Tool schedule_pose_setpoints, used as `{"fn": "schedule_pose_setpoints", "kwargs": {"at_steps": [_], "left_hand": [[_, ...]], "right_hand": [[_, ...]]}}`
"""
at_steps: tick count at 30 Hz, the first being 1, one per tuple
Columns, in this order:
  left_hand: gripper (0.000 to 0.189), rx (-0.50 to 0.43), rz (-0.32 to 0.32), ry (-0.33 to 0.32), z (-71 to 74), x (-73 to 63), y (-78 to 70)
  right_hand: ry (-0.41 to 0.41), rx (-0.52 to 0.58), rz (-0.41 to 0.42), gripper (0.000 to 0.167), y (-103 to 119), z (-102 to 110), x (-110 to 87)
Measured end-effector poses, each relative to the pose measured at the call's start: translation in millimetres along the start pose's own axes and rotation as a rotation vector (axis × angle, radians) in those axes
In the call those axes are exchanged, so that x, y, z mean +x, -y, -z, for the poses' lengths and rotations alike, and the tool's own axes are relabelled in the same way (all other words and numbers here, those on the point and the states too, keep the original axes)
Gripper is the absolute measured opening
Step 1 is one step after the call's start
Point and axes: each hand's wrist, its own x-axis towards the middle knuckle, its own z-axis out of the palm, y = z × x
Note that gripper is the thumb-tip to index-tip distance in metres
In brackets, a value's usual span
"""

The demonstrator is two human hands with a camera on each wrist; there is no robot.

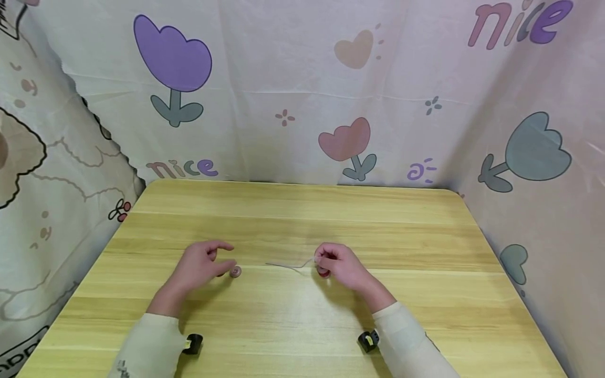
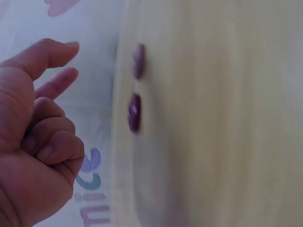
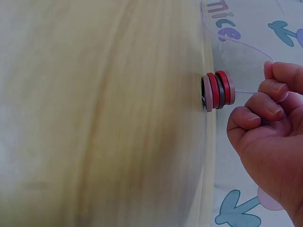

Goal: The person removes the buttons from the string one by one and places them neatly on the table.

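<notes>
Head view: we place both forearms over the light yellow wood-grain worktop (image 1: 302, 325), one from the near left and one from the near right. Our bare left hand (image 1: 199, 266) is at left of centre. Its grip is spread: thumb and index finger stand apart with nothing pinched between them. A small round mauve disc, button-like in form (image 1: 235, 271), lies on the worktop just beside the thumb tip; we cannot tell whether the two touch. In the left wrist view we count two dark maroon discs (image 2: 135, 113), seen edge-on and slightly apart; the remaining fingers of that hand are curled toward the palm.

Our bare right hand (image 1: 342, 266) is at right of centre. Its grip is pressed together, pinching a thin pale cord (image 1: 304, 264). One length of the cord runs left from the fingertips; its left end appears darker and straighter. In the right wrist view, a stack of round red, black and mauve discs (image 3: 218, 90) is on the cord, just beside the curled fingers.

We wear cream long sleeves (image 1: 150, 346). Beyond the far edge hangs a white fabric backdrop printed with coloured tulips and lettering (image 1: 264, 63).
</notes>
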Motion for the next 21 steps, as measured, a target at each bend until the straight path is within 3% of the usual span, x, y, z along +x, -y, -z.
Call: {"fn": "schedule_pose_setpoints", "kwargs": {"at_steps": [7,14,21], "left_hand": [[0.036,-0.066,-0.032,0.030,-9.1,14.5,-25.4],[0.039,-0.288,0.025,0.123,-21.6,23.4,-48.9],[0.032,-0.165,-0.103,0.094,-37.4,30.2,-65.0]], "right_hand": [[-0.001,0.005,-0.001,0.014,0.3,-0.4,0.6],[0.002,0.014,0.015,0.014,0.2,-0.8,1.3],[-0.001,0.015,0.026,0.013,-1.6,-1.2,1.5]]}}
